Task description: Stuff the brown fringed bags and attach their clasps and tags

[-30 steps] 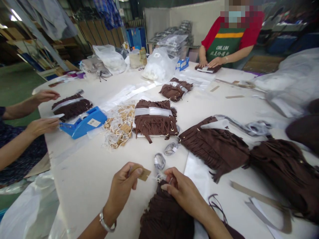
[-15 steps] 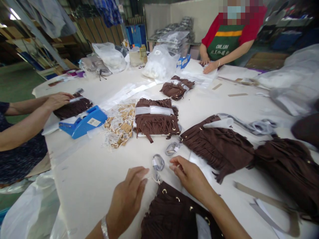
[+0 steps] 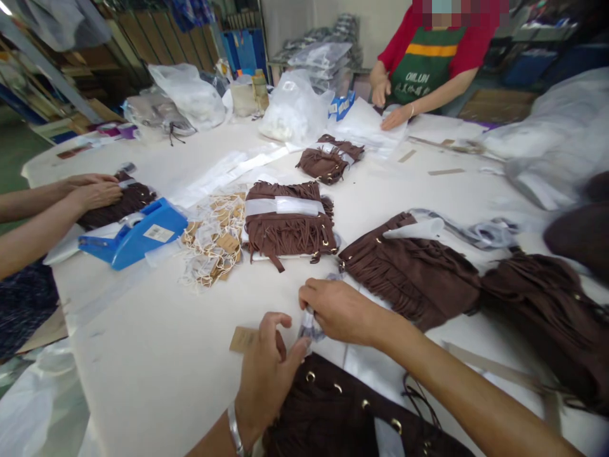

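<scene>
Right hand (image 3: 340,311) shifted, grip clamped on coil (image 3: 309,325); left hand (image 3: 266,374) gapes, bare table (image 3: 157,362) leftward.

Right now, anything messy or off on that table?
Nothing looks clearly spilled or damaged. Untidiest spot: the heap of tags, whose white strings look tangled, beside the banded bag. Two loose strips also lie on the table.

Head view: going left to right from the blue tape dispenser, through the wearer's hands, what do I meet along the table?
Blue tape dispenser → heap of strung tan tags → left hand → right hand → brown fringed bag with a white piece on it → another brown bag.
</scene>
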`<state>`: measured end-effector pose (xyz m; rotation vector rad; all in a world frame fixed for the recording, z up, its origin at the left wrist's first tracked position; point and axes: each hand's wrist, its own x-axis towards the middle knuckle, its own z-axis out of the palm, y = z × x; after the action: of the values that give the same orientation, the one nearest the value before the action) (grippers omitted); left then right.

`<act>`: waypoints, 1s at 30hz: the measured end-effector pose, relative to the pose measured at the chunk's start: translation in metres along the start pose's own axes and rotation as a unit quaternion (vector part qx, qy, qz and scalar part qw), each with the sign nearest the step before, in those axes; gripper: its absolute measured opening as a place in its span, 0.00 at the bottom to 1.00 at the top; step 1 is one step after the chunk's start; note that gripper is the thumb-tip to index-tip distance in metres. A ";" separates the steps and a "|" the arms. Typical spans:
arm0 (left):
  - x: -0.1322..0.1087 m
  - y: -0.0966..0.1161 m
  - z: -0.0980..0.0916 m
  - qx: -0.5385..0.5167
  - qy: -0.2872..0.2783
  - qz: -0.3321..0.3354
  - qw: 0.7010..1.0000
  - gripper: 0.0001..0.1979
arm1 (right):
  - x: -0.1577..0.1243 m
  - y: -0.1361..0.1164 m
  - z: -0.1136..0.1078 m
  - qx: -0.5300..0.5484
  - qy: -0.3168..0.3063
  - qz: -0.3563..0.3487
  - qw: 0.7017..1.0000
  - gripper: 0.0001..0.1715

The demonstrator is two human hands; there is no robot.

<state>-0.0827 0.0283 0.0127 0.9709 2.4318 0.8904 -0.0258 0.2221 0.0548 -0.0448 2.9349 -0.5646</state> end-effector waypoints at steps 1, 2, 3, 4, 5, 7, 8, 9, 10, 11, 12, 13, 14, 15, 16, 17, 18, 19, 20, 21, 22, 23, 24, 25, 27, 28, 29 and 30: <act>0.001 0.004 0.001 0.008 -0.048 -0.003 0.999 0.14 | -0.009 0.001 -0.003 0.029 -0.008 0.014 0.999 0.16; 0.003 0.007 0.003 0.015 -0.099 0.008 0.995 0.13 | -0.018 0.002 -0.005 0.056 -0.022 0.023 0.998 0.18; 0.004 0.010 0.003 0.021 -0.139 0.026 0.990 0.11 | -0.026 0.003 -0.007 0.083 -0.039 0.025 0.996 0.20; 0.004 0.012 0.004 0.030 -0.163 0.046 0.985 0.09 | -0.031 0.004 -0.009 0.109 -0.056 0.022 0.992 0.20; 0.004 0.012 0.004 0.040 -0.176 0.064 0.982 0.09 | -0.035 0.005 -0.010 0.133 -0.068 0.021 0.989 0.20; 0.004 0.012 0.005 0.058 -0.191 0.088 0.976 0.10 | -0.039 0.006 -0.009 0.165 -0.073 0.033 0.983 0.19; 0.004 0.010 0.005 0.067 -0.199 0.097 0.973 0.10 | -0.038 0.007 -0.008 0.174 -0.065 0.042 0.982 0.19; 0.004 0.008 0.006 0.075 -0.208 0.104 0.970 0.10 | -0.038 0.007 -0.006 0.180 -0.053 0.050 0.981 0.19; 0.004 0.006 0.006 0.082 -0.219 0.108 0.966 0.11 | -0.037 0.008 -0.003 0.187 -0.042 0.056 0.980 0.18; 0.005 0.005 0.007 0.087 -0.231 0.110 0.963 0.11 | -0.036 0.010 -0.001 0.195 -0.034 0.059 0.978 0.18; 0.005 0.003 0.008 0.091 -0.241 0.114 0.959 0.11 | -0.036 0.011 0.002 0.205 -0.029 0.062 0.976 0.19; 0.006 0.003 0.009 0.093 -0.249 0.118 0.957 0.11 | -0.037 0.012 0.004 0.216 -0.025 0.067 0.974 0.19; 0.006 0.002 0.011 0.095 -0.254 0.120 0.955 0.12 | -0.039 0.014 0.007 0.227 -0.021 0.075 0.971 0.20; 0.007 0.003 0.012 0.097 -0.256 0.120 0.954 0.12 | -0.040 0.015 0.009 0.237 -0.017 0.086 0.968 0.20; 0.007 0.003 0.014 0.098 -0.255 0.119 0.955 0.13 | -0.043 0.017 0.012 0.247 -0.013 0.098 0.964 0.20; 0.008 0.004 0.015 0.098 -0.253 0.117 0.955 0.13 | -0.045 0.018 0.014 0.256 -0.009 0.109 0.960 0.19; 0.008 0.005 0.016 0.098 -0.252 0.113 0.956 0.13 | -0.047 0.018 0.016 0.266 -0.005 0.118 0.957 0.19; 0.009 0.006 0.017 0.098 -0.253 0.109 0.956 0.14 | -0.049 0.019 0.017 0.275 -0.002 0.124 0.954 0.19; 0.009 0.007 0.017 0.099 -0.254 0.107 0.956 0.14 | -0.051 0.019 0.019 0.282 0.001 0.129 0.951 0.19; 0.009 0.007 0.018 0.100 -0.256 0.107 0.955 0.14 | -0.052 0.020 0.020 0.289 0.005 0.133 0.948 0.20; 0.009 0.008 0.018 0.103 -0.258 0.108 0.955 0.14 | -0.054 0.020 0.021 0.293 0.009 0.139 0.946 0.20; 0.009 0.008 0.018 0.110 -0.258 0.110 0.954 0.14 | -0.055 0.020 0.023 0.297 0.015 0.146 0.944 0.20; 0.009 0.008 0.018 0.119 -0.256 0.114 0.953 0.14 | -0.056 0.020 0.024 0.300 0.020 0.154 0.941 0.20; 0.009 0.008 0.018 0.130 -0.251 0.119 0.952 0.14 | -0.058 0.021 0.026 0.305 0.025 0.161 0.938 0.19; 0.008 0.007 0.018 0.153 -0.239 0.130 0.950 0.13 | -0.061 0.020 0.030 0.315 0.033 0.173 0.933 0.19; 0.008 0.006 0.019 0.160 -0.233 0.135 0.950 0.12 | -0.062 0.019 0.032 0.319 0.036 0.181 0.929 0.18; 0.008 0.006 0.019 0.162 -0.229 0.139 0.950 0.12 | -0.064 0.017 0.034 0.323 0.039 0.191 0.926 0.18; 0.008 0.005 0.018 0.159 -0.228 0.143 0.950 0.12 | -0.066 0.014 0.036 0.325 0.043 0.202 0.923 0.18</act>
<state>-0.0757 0.0443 0.0018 1.4872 2.0941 0.2991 0.0453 0.2259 0.0259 0.6524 2.5526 -1.4339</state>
